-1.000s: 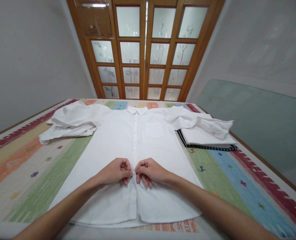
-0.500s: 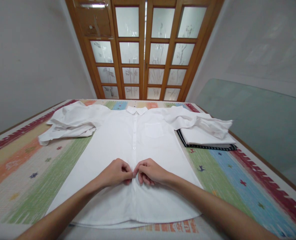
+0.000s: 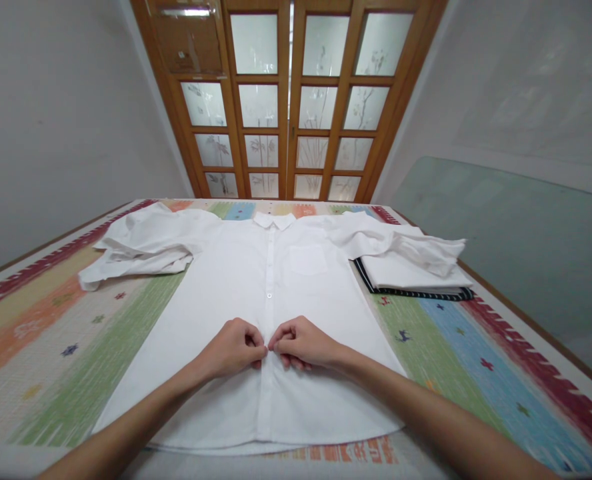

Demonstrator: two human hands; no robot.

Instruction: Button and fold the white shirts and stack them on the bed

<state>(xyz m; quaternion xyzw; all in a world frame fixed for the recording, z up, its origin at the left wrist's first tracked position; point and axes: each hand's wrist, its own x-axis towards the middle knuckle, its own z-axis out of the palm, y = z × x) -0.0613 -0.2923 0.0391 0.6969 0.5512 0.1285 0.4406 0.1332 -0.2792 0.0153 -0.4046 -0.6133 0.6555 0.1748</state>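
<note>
- Two hands working the front placket of the white shirt (image 3: 296,280), lower centre: left hand (image 3: 233,348) and right hand (image 3: 301,343) curled, fingertips pinching fabric, nearly touching.
- Shirt lying flat, face up, on the striped tabletop (image 3: 51,333), sleeves spreading outward.
- Folded stack (image 3: 416,280) sitting under the right sleeve.
- Wooden glass doors (image 3: 289,100) standing behind.

From my feed, the fingertips of my left hand (image 3: 233,350) and right hand (image 3: 301,343) curl under at the placket of the white shirt (image 3: 226,280), so what they pinch stays hidden; both forearms run out past the bottom edge; the folded dark-trimmed stack (image 3: 416,283) lies partly under the shirt's sleeve, its make unreadable; the wooden door (image 3: 291,100) is cut off at the top; the striped cloth (image 3: 41,333) runs beyond both sides.
</note>
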